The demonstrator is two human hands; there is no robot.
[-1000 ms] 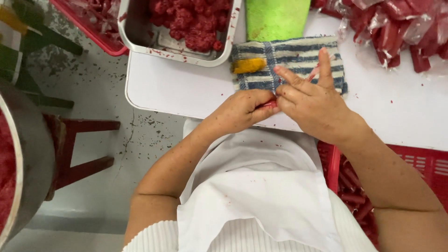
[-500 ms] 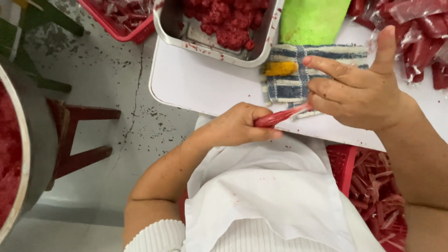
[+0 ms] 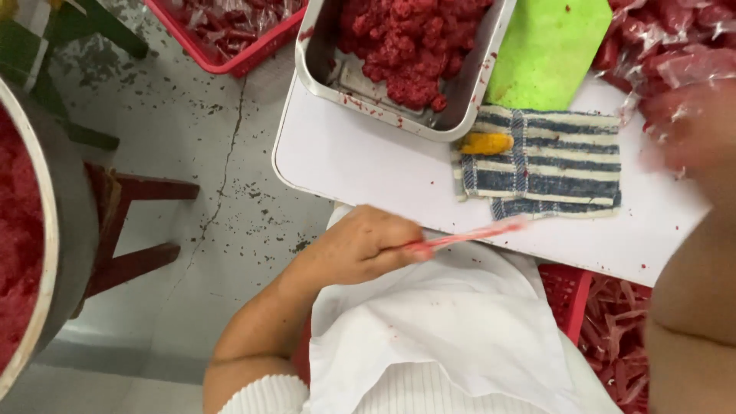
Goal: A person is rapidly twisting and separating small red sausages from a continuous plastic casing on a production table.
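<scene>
the left hand [image 3: 360,249] has its fingers curled shut in a pinch on one end of a thin red-and-white strip [image 3: 471,235], which looks like a flattened plastic casing. the strip sticks out to the right from the fingertips, blurred, over the near edge of the white board [image 3: 360,165] and above the white apron [image 3: 445,330] on the person's lap.

a second ago both hands met on the striped cloth [image 3: 548,165] and worked the strip together. half a second ago the right hand had let go and risen with its fingers spread. now the right hand [image 3: 690,126] is away at the far right, over the heap of clear-wrapped red pieces [image 3: 667,46]. it is so smeared by motion that i cannot tell whether its fingers are spread or closed, or whether it holds anything.

so the strip has passed to the left hand alone, pulled back toward the body and off the cloth. the cloth now lies bare except for a small yellow object [image 3: 485,142] at its upper left corner, touching the rim of the steel tray [image 3: 326,73] of red minced meat [image 3: 410,42]. a green cutting sheet [image 3: 548,50] lies behind the cloth. further out, a red crate [image 3: 238,57] sits on the floor, a big metal bowl [image 3: 54,253] of red mince is at the left, and another red crate [image 3: 571,287] stands under the board.
</scene>
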